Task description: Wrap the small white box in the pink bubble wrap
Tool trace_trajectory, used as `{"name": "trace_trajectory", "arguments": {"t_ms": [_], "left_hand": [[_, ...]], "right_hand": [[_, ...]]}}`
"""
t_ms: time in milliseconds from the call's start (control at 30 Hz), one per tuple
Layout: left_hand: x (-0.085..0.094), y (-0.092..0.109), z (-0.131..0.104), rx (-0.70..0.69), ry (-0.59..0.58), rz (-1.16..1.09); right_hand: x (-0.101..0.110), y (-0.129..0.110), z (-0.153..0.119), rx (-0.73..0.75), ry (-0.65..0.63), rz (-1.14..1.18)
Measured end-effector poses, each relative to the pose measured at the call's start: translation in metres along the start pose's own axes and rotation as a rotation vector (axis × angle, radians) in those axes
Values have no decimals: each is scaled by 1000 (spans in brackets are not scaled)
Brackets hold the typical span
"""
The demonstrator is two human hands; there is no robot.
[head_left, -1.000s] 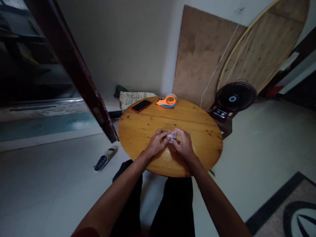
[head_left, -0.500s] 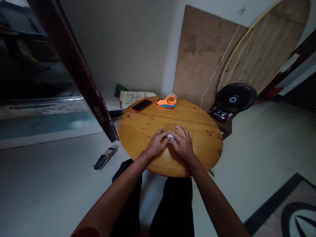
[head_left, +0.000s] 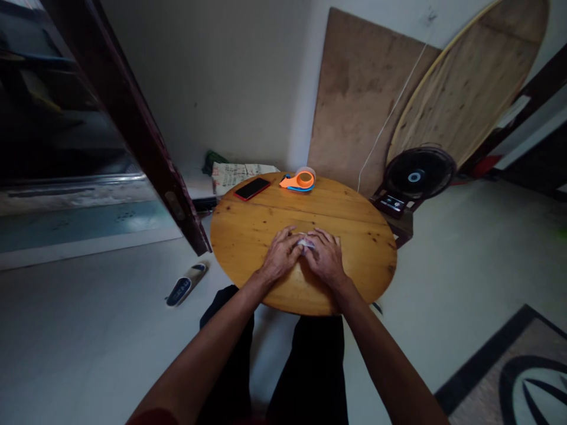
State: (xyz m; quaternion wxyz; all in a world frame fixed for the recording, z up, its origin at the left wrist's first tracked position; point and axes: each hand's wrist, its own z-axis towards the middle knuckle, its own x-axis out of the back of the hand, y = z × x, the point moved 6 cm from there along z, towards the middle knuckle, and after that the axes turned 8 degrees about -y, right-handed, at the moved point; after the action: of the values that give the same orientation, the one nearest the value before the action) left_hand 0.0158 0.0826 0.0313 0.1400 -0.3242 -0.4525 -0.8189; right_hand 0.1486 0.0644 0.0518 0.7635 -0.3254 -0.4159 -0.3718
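Round wooden table (head_left: pixel 248 236) carries both hands near its middle, and between them is one small pale item (head_left: pixel 305 242), with some pinkish marks on it. Left hand (head_left: pixel 279 258) holds its left side, the thumb and the front fingers closed narrowly on it. Right hand (head_left: pixel 326 258) holds the other side, also with a narrow grip. What has changed is mainly at the right hand: its index finger was lifted and apart half a second ago, and now it is lowered toward the item. Because of this, the item is gripped more closely from both sides, but it is also more covered, so I cannot tell its exact shape. The left hand has stayed nearly the same. Both hands have their backs upward and their fingers bent inward, so that the thumbs almost meet on the near side of the item. The forearms come from the lower left and the lower right and approach each other at the grip. Beyond the grip and a little left lies the orange tape dispenser (head_left: pixel 290 183); farther left is the phone (head_left: pixel 252 189), with dark screen upward. Outside the table, far to the right of the grip, stands a black fan (head_left: pixel 414 177).
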Motion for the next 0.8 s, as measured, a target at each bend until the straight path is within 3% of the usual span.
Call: {"name": "trace_trajectory", "arguments": {"t_ms": [533,800], "left_hand": [[0,5,-2,-5,7,82],[5,-1,-3,98,144,20]], "right_hand": [[-2,6,-4,-66,55,19],[-3,6,-3,-70,45,4]]}}
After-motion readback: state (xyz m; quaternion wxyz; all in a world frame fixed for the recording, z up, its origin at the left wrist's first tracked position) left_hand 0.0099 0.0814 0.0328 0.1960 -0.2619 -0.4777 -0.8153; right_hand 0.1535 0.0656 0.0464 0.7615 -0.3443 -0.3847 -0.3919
